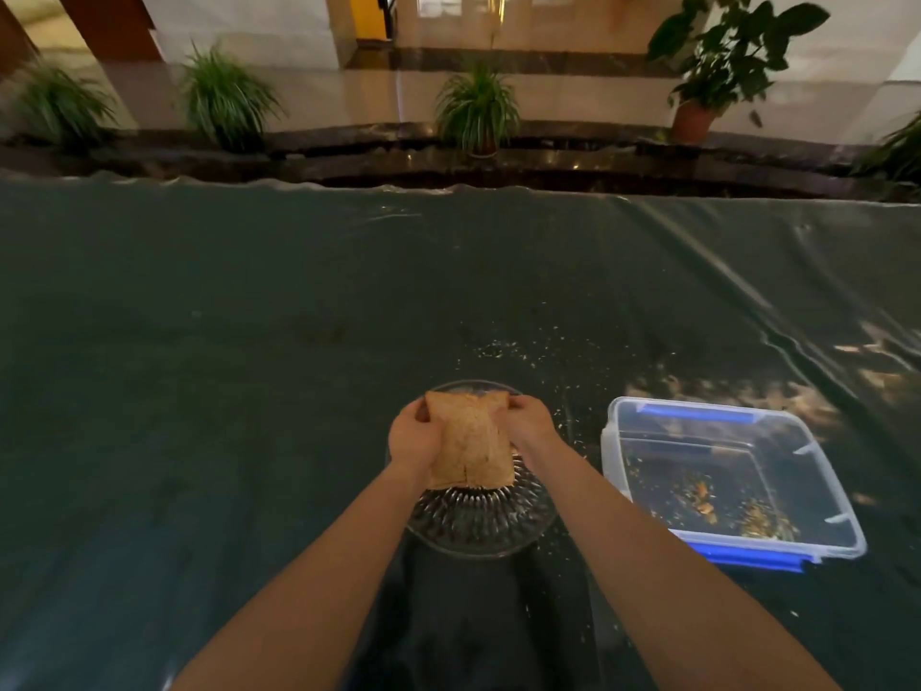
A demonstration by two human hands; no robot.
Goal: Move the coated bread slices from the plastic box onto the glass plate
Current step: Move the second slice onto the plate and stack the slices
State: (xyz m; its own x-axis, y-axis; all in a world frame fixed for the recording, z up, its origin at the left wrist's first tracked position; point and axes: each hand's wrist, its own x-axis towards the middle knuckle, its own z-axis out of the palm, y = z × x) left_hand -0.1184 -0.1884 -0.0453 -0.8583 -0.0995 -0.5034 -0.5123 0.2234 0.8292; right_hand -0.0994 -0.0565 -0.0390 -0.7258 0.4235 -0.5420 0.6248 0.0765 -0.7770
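gripping golden, crumb-speckled bread slices (pixel 471 441) (both hands) above glass plate (pixel 478 521).

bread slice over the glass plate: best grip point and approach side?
Grip the coated bread slice at its two far corners, one per side, as the left hand and right hand do now. It is thin, broad and floppy, sagging toward the glass plate, so pinching both corners from the sides probably keeps it from folding.

Both bare hands, the left hand (pixel 416 437) and the right hand (pixel 531 422), grip the far corners of a tan, crumb-coated bread slice (pixel 471 443) over a round ribbed glass plate (pixel 481 523), beside a clear plastic box (pixel 732 478) with blue clips holding only crumbs.
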